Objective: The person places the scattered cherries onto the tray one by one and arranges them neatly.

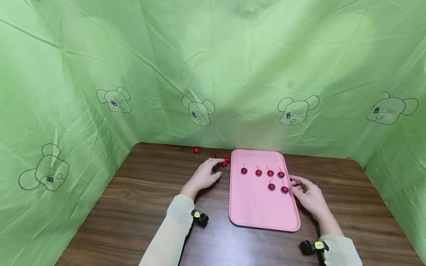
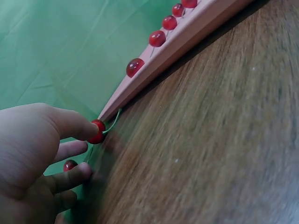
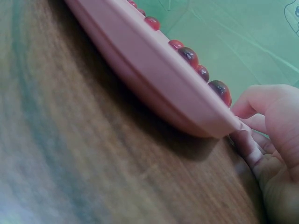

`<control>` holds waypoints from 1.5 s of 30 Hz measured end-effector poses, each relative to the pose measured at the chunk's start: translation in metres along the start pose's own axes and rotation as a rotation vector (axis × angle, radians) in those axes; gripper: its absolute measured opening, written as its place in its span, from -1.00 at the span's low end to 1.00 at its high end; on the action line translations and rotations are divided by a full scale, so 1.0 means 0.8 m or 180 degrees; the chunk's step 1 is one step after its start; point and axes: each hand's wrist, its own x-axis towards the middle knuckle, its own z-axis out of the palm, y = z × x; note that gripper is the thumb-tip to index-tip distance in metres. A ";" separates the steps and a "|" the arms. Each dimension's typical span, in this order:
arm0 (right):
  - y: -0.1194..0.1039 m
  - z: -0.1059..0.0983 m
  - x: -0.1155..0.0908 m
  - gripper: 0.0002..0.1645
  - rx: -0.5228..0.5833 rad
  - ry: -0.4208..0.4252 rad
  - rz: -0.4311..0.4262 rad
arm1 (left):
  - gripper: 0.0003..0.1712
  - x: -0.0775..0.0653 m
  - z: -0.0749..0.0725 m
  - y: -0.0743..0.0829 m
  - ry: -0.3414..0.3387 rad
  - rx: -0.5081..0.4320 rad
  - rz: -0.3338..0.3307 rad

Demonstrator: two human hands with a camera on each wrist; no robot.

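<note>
My left hand (image 1: 204,176) reaches to a pair of red cherries (image 1: 224,164) on the table, just left of the pink tray (image 1: 259,216). One finger is at these cherries; the thumb stands apart from the other fingers. In the left wrist view, the fingers are spread and a green stem (image 2: 114,122) sticks out beside them. My right hand (image 1: 311,195) holds the tray's right rim between thumb and fingers, seen close in the right wrist view. Several dark red cherries (image 1: 258,172) with stems lie on the tray, in two rows near its upper right part.
Another cherry (image 1: 196,150) lies near the table's back edge, and one more (image 1: 213,156) sits just behind my left hand. The brown wooden table (image 1: 133,218) is bordered by green cloth (image 1: 239,74) behind and at both sides.
</note>
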 end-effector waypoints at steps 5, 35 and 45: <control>-0.001 -0.001 0.000 -0.46 0.0008 0.0003 0.0002 | -0.37 0.001 0.002 0.003 -0.0123 0.0117 0.0021; -0.001 0.000 0.000 -0.46 0.0038 0.0005 -0.0003 | -0.82 0.003 -0.006 0.002 -0.0286 0.0359 0.0075; -0.001 0.001 0.000 -0.46 0.0029 -0.0001 0.0055 | -0.56 -0.005 -0.020 -0.001 -0.0469 0.0327 0.0070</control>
